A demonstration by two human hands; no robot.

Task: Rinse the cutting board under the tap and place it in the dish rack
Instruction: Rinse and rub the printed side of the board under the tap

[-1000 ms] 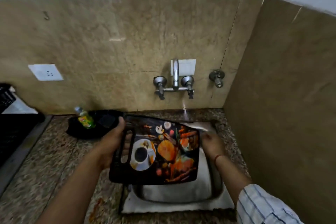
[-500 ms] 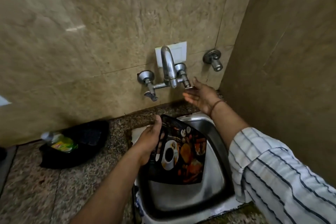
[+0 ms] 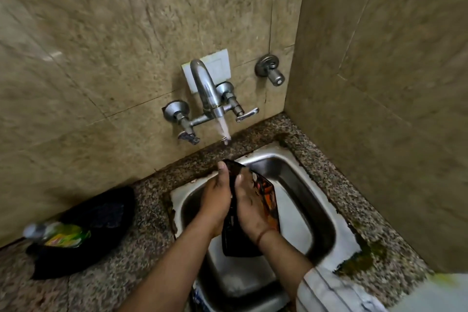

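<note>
tiled walls fill the upper frame. steel sink (image 3: 291,180), lower centre, set in a speckled counter (image 3: 126,261). tap (image 3: 206,91), centre, runs water. cutting board (image 3: 268,197) stands on edge over the basin, below the stream. left hand (image 3: 215,200) grips its left face; right hand (image 3: 249,200) presses flat on its printed face. bottle (image 3: 58,234), lower left.

No legible text anywhere; bottle (image 3: 59,235) label too blurred, cutting board (image 3: 266,193) print purely pictorial.
</note>
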